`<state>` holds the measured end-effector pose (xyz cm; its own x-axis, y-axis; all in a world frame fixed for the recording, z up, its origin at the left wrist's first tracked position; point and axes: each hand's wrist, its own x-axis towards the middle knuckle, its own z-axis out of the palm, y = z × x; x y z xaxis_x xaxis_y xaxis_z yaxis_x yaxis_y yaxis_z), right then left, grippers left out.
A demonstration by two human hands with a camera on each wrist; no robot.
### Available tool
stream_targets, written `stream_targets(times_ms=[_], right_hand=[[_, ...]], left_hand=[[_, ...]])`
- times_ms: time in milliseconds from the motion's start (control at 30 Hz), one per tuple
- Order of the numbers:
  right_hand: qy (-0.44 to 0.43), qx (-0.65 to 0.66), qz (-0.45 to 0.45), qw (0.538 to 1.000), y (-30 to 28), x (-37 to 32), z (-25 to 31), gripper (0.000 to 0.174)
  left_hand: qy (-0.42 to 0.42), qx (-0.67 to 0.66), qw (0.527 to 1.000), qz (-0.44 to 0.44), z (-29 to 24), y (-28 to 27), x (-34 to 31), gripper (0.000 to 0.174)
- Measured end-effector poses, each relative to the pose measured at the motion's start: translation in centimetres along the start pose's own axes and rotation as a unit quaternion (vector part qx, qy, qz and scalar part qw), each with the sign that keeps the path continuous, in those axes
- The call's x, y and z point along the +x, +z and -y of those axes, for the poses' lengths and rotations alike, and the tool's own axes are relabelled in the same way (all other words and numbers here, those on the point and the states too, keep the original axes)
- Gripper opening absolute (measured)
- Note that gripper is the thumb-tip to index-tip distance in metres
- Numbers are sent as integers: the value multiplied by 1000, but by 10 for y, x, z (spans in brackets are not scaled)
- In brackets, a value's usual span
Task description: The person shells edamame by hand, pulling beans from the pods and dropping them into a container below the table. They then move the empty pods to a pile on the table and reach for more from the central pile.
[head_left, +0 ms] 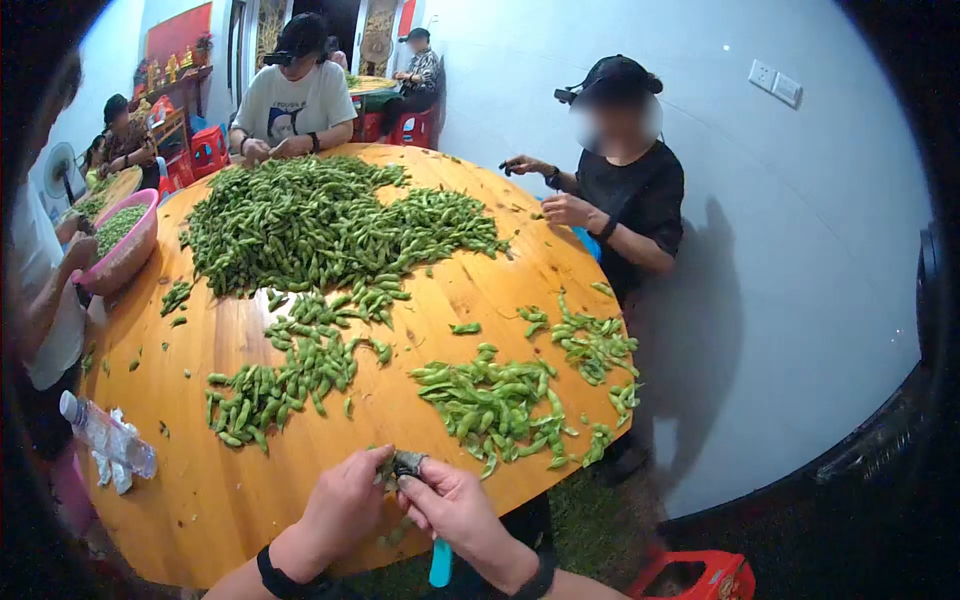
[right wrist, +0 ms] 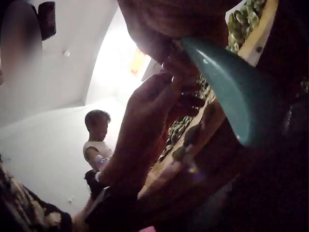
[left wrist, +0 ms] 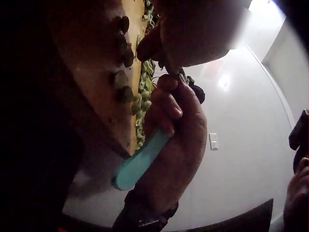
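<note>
My two hands meet at the near table edge in the head view. The left hand (head_left: 342, 500) has its fingers curled in, pinching what looks like a green pod (head_left: 386, 470), mostly covered by the fingers. My right hand (head_left: 458, 508) grips a turquoise-handled tool (head_left: 440, 565); its handle juts below the palm and its working end is hidden. A dark grey wrapping (head_left: 408, 463) covers a fingertip of the right hand. In the left wrist view, the turquoise handle (left wrist: 142, 162) slants from the right fist. Pale green pods (head_left: 487, 403) lie in a pile just beyond.
A large heap of green pods (head_left: 300, 215) covers the far table (head_left: 400, 400), with a smaller pile (head_left: 290, 385) nearer. At left lie a plastic bottle (head_left: 110, 435) and crumpled tissue. A pink basin (head_left: 120, 240) holds shelled beans. Other people sit around; a red stool (head_left: 730, 578) stands lower right.
</note>
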<state>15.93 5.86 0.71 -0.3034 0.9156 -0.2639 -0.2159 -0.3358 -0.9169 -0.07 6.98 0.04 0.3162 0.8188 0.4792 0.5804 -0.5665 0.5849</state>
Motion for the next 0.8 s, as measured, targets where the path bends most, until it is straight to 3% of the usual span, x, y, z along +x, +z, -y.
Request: stream_targets(times_ms=[300,367,400,467,567,600,667,800], right_hand=[[23,40,-15,999,7,-1,-3,12],[17,31,-17,999,5,-3,-1,12],[5,3,-21,1000,5,-5,2,13],[-13,-24,-10,1000,7,-7,3,16],[16,-29,8,999,6,-11,12,20],[16,-27,8,999,8,-12,13,20],[-8,-9,2,1000,9,-14,13,23],[-14,-15,1,1000,11,-21,5,25]], left_hand=[[-87,-35,996,-11,-2,-3,-2,14],[-220,-227,949,19,-5,-3,0,12],[-220,-227,949,18,-5,-3,2,12],[-338,-449,827,-14,-4,-3,4,14],[-354,-460,814,8,-6,-11,6,12],[-355,-459,815,8,-4,-11,4,12],[-276,-397,875,23,0,-6,1,12],[-265,-341,901,44,-1,-12,0,13]])
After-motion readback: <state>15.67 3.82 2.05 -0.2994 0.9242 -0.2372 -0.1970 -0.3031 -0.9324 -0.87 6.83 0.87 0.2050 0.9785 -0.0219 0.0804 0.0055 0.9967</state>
